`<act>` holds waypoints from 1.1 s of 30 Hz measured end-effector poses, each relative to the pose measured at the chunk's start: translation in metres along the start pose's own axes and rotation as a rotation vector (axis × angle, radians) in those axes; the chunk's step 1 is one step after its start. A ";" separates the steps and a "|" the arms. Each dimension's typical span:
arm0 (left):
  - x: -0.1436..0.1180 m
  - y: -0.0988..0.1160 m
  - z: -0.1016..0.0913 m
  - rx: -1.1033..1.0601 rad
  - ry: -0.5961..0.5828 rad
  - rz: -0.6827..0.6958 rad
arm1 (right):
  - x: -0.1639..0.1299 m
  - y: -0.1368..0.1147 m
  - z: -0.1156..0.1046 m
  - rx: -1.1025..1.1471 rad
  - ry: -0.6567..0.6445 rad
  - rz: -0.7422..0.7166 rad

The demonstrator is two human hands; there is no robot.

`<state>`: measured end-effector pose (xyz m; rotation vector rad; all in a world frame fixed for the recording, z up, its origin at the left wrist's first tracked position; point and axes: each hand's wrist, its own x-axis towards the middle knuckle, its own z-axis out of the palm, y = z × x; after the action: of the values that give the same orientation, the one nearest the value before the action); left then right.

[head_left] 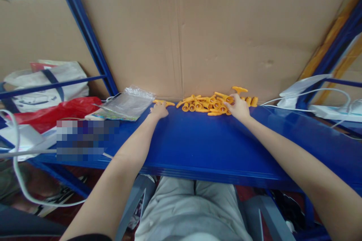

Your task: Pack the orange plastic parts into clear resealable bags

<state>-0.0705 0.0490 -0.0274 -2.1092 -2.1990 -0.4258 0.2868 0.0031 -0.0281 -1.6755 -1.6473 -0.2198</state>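
Observation:
Several orange plastic T-shaped handles with hollow round ends lie in a pile [209,104] along the back of the blue shelf. My left hand [160,110] rests at the left of the pile, its fingers closed over a single orange handle [169,103] that lies apart. At the pile's right side, my right hand [240,109] has thumb and fingers around an orange handle [230,99]. Another T-shaped handle [240,89] sticks up just behind that hand, and several more orange pieces [253,101] stand to its right. My fingertips are partly hidden.
A cardboard wall [220,37] closes off the back of the blue shelf [192,143]. To the left are a clear plastic bag [128,103], a red bag [65,111] and a white tote [51,86]. White cables [291,108] run at the right. Blue posts [90,41] frame the shelf.

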 end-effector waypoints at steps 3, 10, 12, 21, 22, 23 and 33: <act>0.006 -0.005 0.004 0.004 -0.137 0.027 | 0.002 -0.011 0.003 -0.119 -0.053 0.004; 0.008 -0.008 0.004 0.011 -0.057 0.061 | 0.016 -0.029 -0.001 -0.130 -0.091 -0.023; 0.006 -0.007 0.003 0.018 -0.033 0.069 | 0.016 -0.035 -0.002 -0.161 -0.083 -0.038; -0.003 0.006 -0.009 -0.004 0.085 0.040 | 0.015 -0.046 -0.003 -0.338 -0.271 0.063; -0.004 0.008 -0.010 -0.014 0.099 0.038 | 0.015 -0.045 -0.003 -0.340 -0.281 0.070; -0.005 0.009 -0.012 -0.024 0.108 0.035 | 0.015 -0.043 -0.003 -0.336 -0.291 0.073; -0.012 0.014 -0.025 -0.122 0.227 0.051 | 0.016 -0.016 0.008 -0.099 -0.306 -0.028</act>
<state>-0.0598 0.0311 -0.0038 -2.0512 -2.0362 -0.7727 0.2715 0.0183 -0.0174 -1.8311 -1.9115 -0.0606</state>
